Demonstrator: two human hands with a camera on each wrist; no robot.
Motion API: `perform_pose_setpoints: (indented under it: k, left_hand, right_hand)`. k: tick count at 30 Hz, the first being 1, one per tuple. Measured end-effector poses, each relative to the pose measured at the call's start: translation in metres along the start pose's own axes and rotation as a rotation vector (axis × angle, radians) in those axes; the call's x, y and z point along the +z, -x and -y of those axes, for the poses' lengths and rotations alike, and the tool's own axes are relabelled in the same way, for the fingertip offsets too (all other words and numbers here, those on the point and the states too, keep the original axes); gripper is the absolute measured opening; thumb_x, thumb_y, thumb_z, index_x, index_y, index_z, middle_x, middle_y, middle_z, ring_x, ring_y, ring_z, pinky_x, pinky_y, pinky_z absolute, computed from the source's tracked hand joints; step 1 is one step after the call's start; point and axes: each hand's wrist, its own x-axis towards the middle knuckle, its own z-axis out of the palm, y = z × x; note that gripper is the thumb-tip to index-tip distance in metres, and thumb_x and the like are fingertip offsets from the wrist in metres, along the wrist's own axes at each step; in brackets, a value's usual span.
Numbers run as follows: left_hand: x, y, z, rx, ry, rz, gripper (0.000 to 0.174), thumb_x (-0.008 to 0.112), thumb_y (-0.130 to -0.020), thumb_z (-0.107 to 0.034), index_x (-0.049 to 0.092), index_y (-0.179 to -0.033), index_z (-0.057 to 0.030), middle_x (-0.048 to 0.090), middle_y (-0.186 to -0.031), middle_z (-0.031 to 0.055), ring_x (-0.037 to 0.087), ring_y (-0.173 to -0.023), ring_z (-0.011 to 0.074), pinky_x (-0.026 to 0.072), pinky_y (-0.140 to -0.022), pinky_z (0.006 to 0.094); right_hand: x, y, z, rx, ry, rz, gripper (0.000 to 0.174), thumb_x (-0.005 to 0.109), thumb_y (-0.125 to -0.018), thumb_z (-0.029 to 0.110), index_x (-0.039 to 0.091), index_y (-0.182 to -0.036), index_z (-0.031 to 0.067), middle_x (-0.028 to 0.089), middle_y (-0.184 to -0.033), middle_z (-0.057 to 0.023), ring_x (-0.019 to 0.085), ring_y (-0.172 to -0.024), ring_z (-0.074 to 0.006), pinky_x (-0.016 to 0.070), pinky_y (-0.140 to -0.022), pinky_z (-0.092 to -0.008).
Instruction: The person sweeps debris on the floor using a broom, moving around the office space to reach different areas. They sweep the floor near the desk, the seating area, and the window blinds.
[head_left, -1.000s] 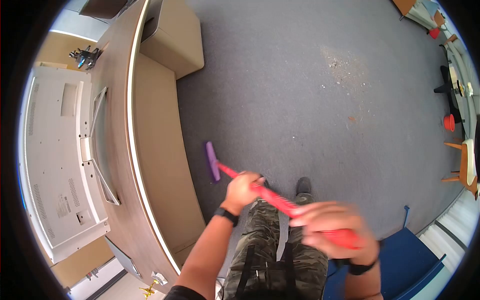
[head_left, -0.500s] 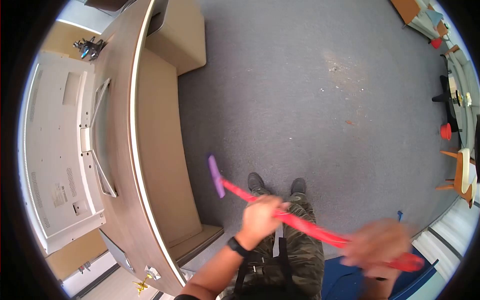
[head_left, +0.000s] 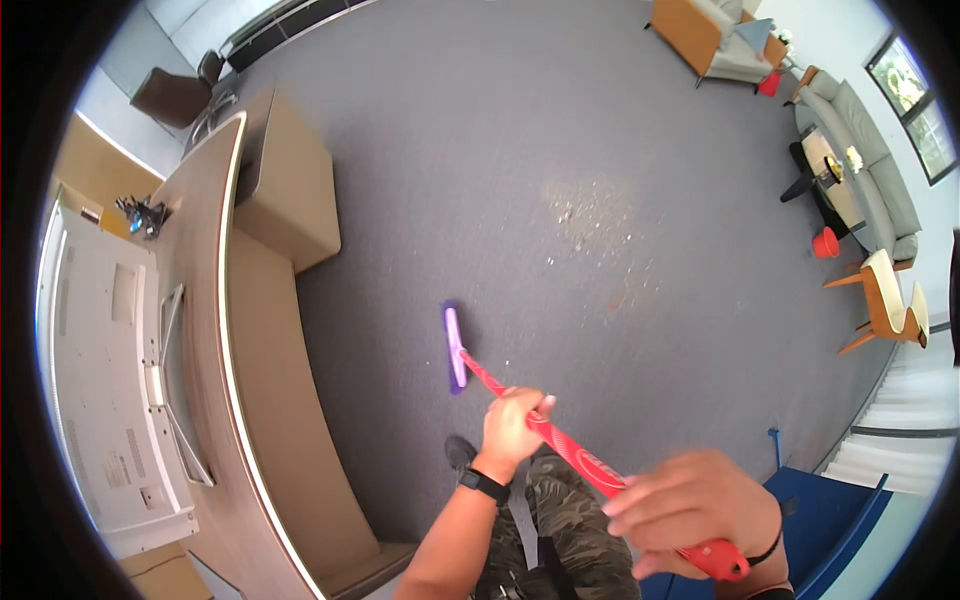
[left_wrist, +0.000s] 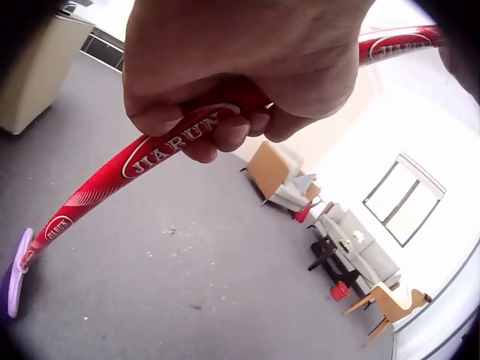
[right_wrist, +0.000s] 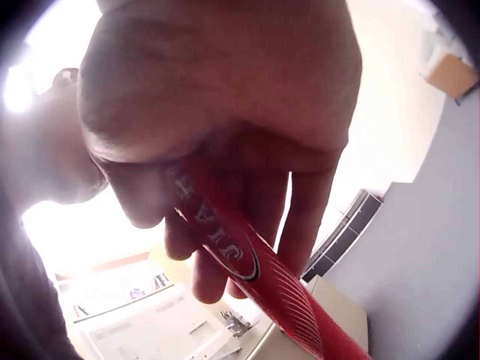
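Observation:
A broom with a purple head (head_left: 455,345) and a red handle (head_left: 578,458) slants across the head view. Its head is down at the grey carpet, left of centre and ahead of the feet. My left hand (head_left: 512,432) grips the handle partway along, fingers curled round it in the left wrist view. Near the handle's top end, my right hand (head_left: 705,505) holds it, and the red tip sticks out below the palm. Pale crumbs and brownish dust (head_left: 590,215) lie scattered on the carpet, beyond and right of the broom head.
A long wooden desk (head_left: 195,330) with a monitor (head_left: 110,390) runs along the left. Blue furniture (head_left: 820,530) stands close at the lower right. Farther right are a wooden chair (head_left: 880,300), a red bucket (head_left: 825,243) and a grey sofa (head_left: 870,155).
The view has turned so the desk and debris sit farther left and more of the room shows. The broom head has swung away from the desk's base, out onto open carpet. Both hands keep their hold.

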Motion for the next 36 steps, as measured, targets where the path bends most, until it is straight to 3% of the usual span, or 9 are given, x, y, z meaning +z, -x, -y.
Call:
perform_pose_setpoints:
  k: [3, 7, 9, 11, 15, 23, 29, 31, 36]
  left_hand:
    - [0.000, -0.013, -0.052, 0.057, 0.008, 0.112, 0.038, 0.067, -0.093, -0.025, 0.049, -0.067, -0.0042, 0.059, -0.070, 0.0144, 0.060, -0.074, 0.0401, 0.0476, -0.066, 0.0513]
    - [-0.011, 0.021, -0.077, 0.000, -0.036, 0.136, 0.037, 0.067, -0.094, -0.027, 0.052, -0.067, -0.0060, 0.059, -0.070, 0.0144, 0.062, -0.074, 0.0393, 0.0490, -0.067, 0.0510]
    - [-0.014, 0.054, -0.055, -0.077, -0.107, 0.104, 0.036, 0.068, -0.093, -0.028, 0.054, -0.068, -0.0059, 0.059, -0.070, 0.0155, 0.062, -0.072, 0.0401, 0.0488, -0.067, 0.0515]
    - [-0.015, 0.095, -0.008, -0.182, -0.174, 0.122, 0.038, 0.070, -0.092, -0.030, 0.055, -0.068, -0.0051, 0.061, -0.070, 0.0172, 0.062, -0.072, 0.0417, 0.0485, -0.065, 0.0521]
    - [-0.010, 0.160, 0.066, -0.474, -0.123, 0.221, 0.041, 0.069, -0.093, -0.029, 0.057, -0.066, -0.0011, 0.059, -0.064, 0.0208, 0.062, -0.066, 0.0429, 0.0472, -0.061, 0.0498]
    - [0.100, 0.034, -0.006, -0.084, 0.119, 0.143, 0.040, 0.070, -0.093, -0.020, 0.048, -0.066, 0.0007, 0.050, -0.063, 0.0227, 0.050, -0.062, 0.0455, 0.0393, -0.058, 0.0513]
    - [0.097, -0.013, -0.075, 0.112, 0.225, 0.161, 0.041, 0.071, -0.093, -0.022, 0.046, -0.069, -0.0005, 0.053, -0.067, 0.0196, 0.054, -0.069, 0.0432, 0.0416, -0.064, 0.0500]
    - [0.077, -0.002, -0.092, 0.104, 0.194, 0.194, 0.039, 0.072, -0.093, -0.023, 0.049, -0.070, -0.0012, 0.055, -0.068, 0.0198, 0.055, -0.071, 0.0437, 0.0430, -0.067, 0.0507]
    - [0.032, 0.064, -0.059, -0.036, 0.022, 0.168, 0.038, 0.072, -0.092, -0.023, 0.052, -0.069, -0.0008, 0.058, -0.070, 0.0214, 0.058, -0.073, 0.0455, 0.0445, -0.066, 0.0522]
  right_hand:
    - [-0.027, 0.025, 0.024, -0.036, 0.116, 0.015, 0.024, 0.083, -0.084, 0.025, 0.067, -0.082, 0.0069, 0.076, -0.100, -0.0075, 0.073, -0.106, -0.0279, 0.0592, -0.082, -0.0408]
    - [-0.014, 0.041, 0.007, -0.359, -0.143, -0.297, 0.038, 0.071, -0.096, 0.035, 0.065, -0.076, 0.0037, 0.064, -0.067, -0.0111, 0.068, -0.061, -0.0256, 0.0554, -0.057, -0.0363]
    - [0.021, 0.055, -0.016, -0.244, -0.603, -0.492, 0.027, 0.079, -0.088, 0.025, 0.064, -0.076, 0.0060, 0.074, -0.094, -0.0107, 0.073, -0.101, -0.0295, 0.0585, -0.081, -0.0430]
    - [0.047, 0.046, -0.054, -0.210, -0.769, -0.268, 0.027, 0.074, -0.093, 0.020, 0.059, -0.077, 0.0046, 0.069, -0.084, -0.0117, 0.070, -0.090, -0.0278, 0.0559, -0.081, -0.0434]
    - [0.150, 0.030, -0.095, 0.070, -1.146, -0.564, 0.025, 0.066, -0.097, 0.014, 0.053, -0.077, 0.0042, 0.055, -0.072, -0.0066, 0.053, -0.070, -0.0217, 0.0441, -0.071, -0.0368]
    - [0.050, 0.079, -0.064, -0.079, -0.713, -0.819, 0.050, 0.068, -0.097, 0.041, 0.051, -0.067, 0.0044, 0.051, -0.059, -0.0048, 0.048, -0.054, -0.0210, 0.0441, -0.064, -0.0384]
    - [0.005, 0.091, -0.006, -0.236, -0.458, -0.702, 0.043, 0.068, -0.096, 0.023, 0.049, -0.064, 0.0025, 0.051, -0.061, -0.0069, 0.048, -0.056, -0.0265, 0.0427, -0.058, -0.0389]
    - [0.000, 0.090, 0.017, -0.254, -0.522, -0.818, 0.059, 0.068, -0.098, 0.041, 0.051, -0.056, 0.0030, 0.048, -0.050, -0.0028, 0.046, -0.042, -0.0202, 0.0437, -0.050, -0.0362]
    - [0.026, 0.092, -0.020, -0.312, -0.824, -0.664, 0.038, 0.065, -0.095, 0.013, 0.049, -0.063, 0.0023, 0.053, -0.061, -0.0073, 0.049, -0.057, -0.0263, 0.0434, -0.059, -0.0378]
